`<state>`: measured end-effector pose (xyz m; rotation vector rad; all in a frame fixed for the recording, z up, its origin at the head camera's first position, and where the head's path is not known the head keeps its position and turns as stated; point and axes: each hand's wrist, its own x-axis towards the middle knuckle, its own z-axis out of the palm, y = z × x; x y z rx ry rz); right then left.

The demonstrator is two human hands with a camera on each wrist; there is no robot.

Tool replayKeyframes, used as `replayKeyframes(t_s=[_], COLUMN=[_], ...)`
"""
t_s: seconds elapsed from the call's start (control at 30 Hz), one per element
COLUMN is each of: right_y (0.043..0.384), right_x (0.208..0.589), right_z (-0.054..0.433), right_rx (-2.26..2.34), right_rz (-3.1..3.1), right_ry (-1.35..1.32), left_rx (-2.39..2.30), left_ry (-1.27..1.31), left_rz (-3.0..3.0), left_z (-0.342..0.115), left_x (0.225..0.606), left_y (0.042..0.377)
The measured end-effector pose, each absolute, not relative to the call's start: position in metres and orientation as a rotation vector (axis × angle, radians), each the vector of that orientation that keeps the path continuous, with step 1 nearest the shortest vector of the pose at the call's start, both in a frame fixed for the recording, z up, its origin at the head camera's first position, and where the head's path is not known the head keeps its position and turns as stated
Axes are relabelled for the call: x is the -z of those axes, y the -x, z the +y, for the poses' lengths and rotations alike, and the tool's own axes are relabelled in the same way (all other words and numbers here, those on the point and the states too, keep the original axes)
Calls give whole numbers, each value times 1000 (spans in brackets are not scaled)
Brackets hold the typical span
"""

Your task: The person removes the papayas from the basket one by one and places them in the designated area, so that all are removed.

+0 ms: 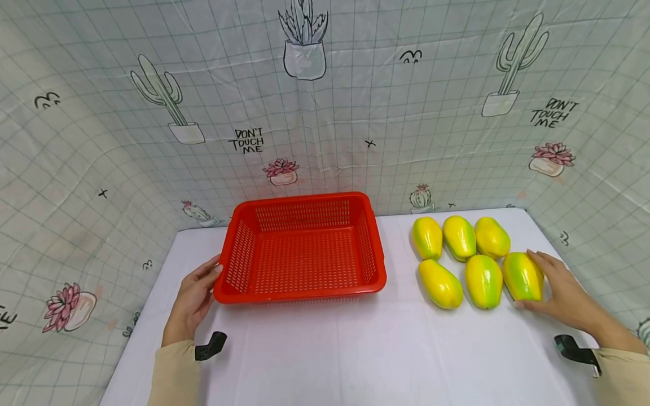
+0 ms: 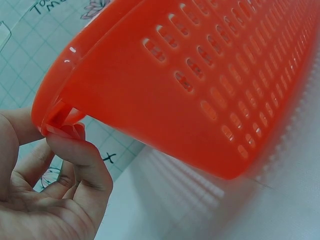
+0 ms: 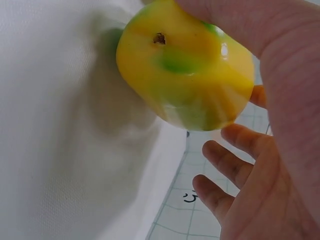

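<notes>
A red plastic basket (image 1: 304,256) with slotted walls stands left of the middle of the white table, its inside bare. My left hand (image 1: 194,293) is at its left end, thumb and finger pinching the rim (image 2: 50,107) near the corner. Over on the right, my right hand (image 1: 563,290) holds a yellow-green papaya (image 1: 523,276) between thumb and fingers. In the right wrist view the thumb (image 3: 220,17) lies across this papaya (image 3: 185,75), while several other fingers (image 3: 227,160) spread away from it.
Several more papayas lie in two rows beside the held one, among them a front-left papaya (image 1: 440,283) and a back-middle papaya (image 1: 459,238). A cloth wall (image 1: 345,113) printed with cacti encloses the white table (image 1: 330,349) at the back and sides.
</notes>
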<state>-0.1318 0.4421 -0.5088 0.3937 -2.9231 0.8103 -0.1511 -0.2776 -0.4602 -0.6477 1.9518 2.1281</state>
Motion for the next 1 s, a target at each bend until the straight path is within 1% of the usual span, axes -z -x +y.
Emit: replayKeyframes(t_s=[0.27, 0.57, 1.0], right_y=[132, 131, 133], right_x=[499, 479, 459], right_z=[446, 443, 439], right_rx=[-795, -738, -648], right_rz=[-2898, -2848, -2848], right_ry=[-391, -359, -164], left_rx=[-2131, -2148, -2098], left_ry=[642, 599, 609], left_rz=[1954, 1958, 1981], left_z=[-278, -280, -280], left_x=[458, 456, 459], left_y=[152, 151, 151])
